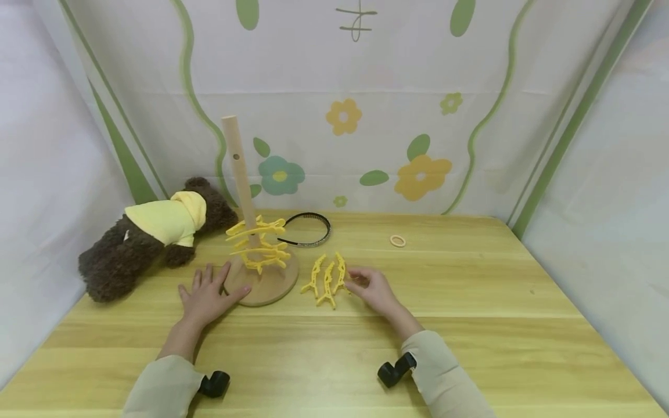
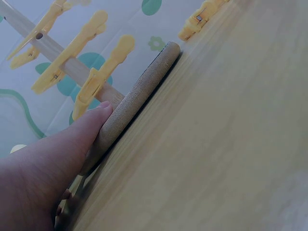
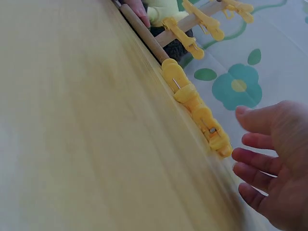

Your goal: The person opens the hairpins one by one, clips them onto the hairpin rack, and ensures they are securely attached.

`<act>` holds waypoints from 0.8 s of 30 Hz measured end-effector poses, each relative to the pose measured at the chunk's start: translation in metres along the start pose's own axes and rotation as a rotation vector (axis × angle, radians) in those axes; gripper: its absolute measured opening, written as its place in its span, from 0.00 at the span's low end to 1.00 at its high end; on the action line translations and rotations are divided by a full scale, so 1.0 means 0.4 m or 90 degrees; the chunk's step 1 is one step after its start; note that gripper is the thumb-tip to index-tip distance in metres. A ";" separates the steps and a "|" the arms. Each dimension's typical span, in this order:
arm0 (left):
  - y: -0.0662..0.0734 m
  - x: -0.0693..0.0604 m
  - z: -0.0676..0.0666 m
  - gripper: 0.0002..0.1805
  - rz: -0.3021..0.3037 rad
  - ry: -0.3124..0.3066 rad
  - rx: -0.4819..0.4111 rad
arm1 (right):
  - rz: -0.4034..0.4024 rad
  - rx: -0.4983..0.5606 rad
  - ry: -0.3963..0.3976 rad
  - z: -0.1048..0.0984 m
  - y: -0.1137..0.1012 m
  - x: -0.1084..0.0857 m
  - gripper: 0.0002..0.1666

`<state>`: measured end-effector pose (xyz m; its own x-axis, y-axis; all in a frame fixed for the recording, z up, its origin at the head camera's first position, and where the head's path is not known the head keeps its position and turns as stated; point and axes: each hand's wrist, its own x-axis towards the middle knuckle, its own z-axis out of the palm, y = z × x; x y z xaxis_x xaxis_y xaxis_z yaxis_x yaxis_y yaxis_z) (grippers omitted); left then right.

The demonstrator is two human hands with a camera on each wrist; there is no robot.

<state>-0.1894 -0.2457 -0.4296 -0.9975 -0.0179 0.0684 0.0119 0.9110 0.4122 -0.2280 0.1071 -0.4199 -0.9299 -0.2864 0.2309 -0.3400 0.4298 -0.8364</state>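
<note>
High, downward head view; low, close wrist views; stand (image 1: 247,200) in all.

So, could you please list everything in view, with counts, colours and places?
Wooden post stand: 1, pale, left of centre
Spring clips on the stand: at least 3, yellow, low on its post
Loose spring clips: 3, yellow, right of the stand
Toothed headband: 1, black, behind the clips
Ring: 1, pale, back right
Plush bear: 1, dark brown, yellow hoodie, lying left
Table: 1, yellowish woodgrain, underneath
Flowered fabric backdrop: 1, white, behind
Wrist cameras: 2, black, at the cuffs
Sleeves: 2, beige, foreground
Left hand: 1, bare, touching the stand
Right hand: 1, bare, beside the loose clips
</note>
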 end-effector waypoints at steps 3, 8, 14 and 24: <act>0.001 0.001 0.001 0.50 0.000 -0.001 0.003 | -0.003 -0.033 0.003 0.005 0.013 -0.002 0.17; 0.001 0.002 -0.002 0.50 0.000 -0.003 0.000 | -0.026 -0.082 0.021 0.010 0.019 -0.001 0.10; 0.002 0.001 -0.004 0.50 -0.003 -0.003 -0.003 | -0.015 -0.104 0.053 0.004 0.023 0.001 0.06; 0.005 0.000 -0.003 0.50 -0.003 -0.008 -0.003 | 0.024 -0.131 0.104 -0.024 0.043 0.006 0.06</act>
<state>-0.1892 -0.2444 -0.4275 -0.9983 -0.0174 0.0553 0.0072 0.9089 0.4169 -0.2373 0.1221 -0.4289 -0.9470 -0.1314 0.2930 -0.3105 0.6072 -0.7314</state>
